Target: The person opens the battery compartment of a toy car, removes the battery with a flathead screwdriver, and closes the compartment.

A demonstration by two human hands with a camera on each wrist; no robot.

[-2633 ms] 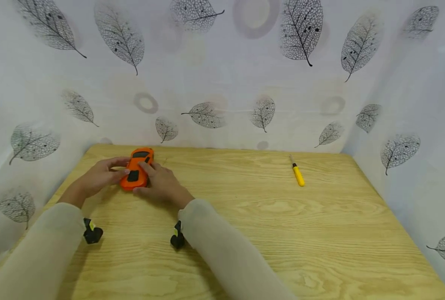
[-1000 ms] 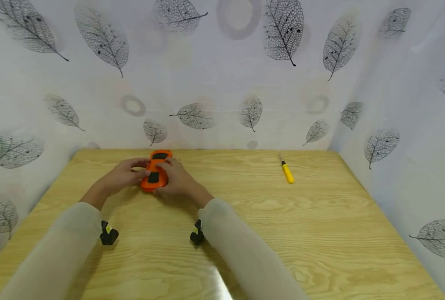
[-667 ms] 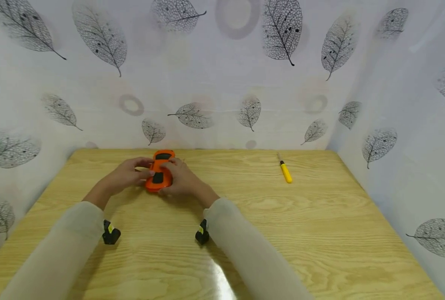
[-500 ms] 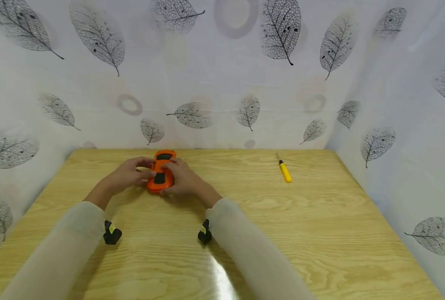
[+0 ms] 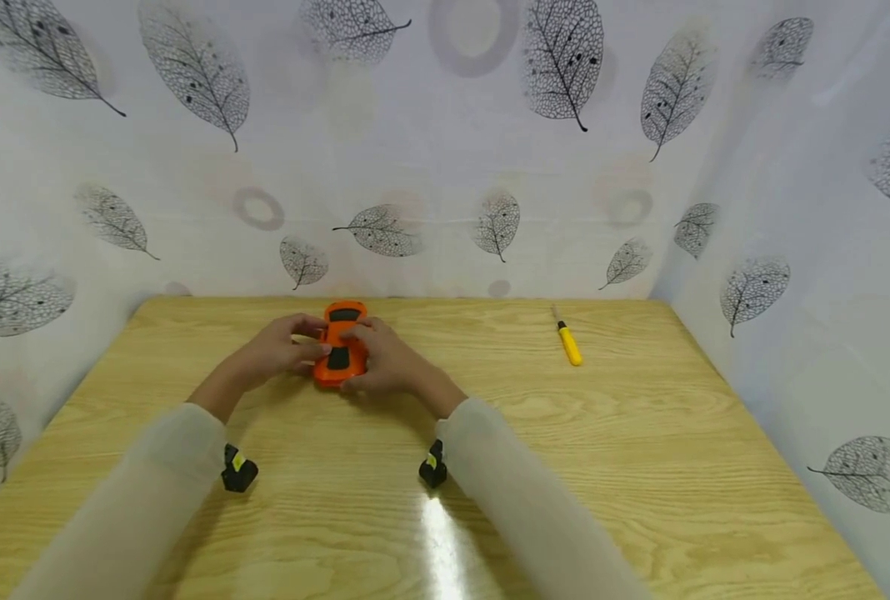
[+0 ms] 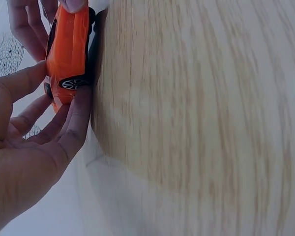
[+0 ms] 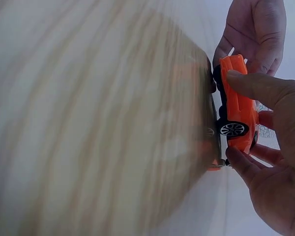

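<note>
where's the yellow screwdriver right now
In the head view the small yellow-handled screwdriver lies on the wooden table, far right of centre near the back wall, well apart from the orange toy car and both hands.

A light wooden table (image 5: 640, 467) carries an orange toy car (image 5: 340, 354) and a yellow-handled screwdriver (image 5: 568, 343).
</note>
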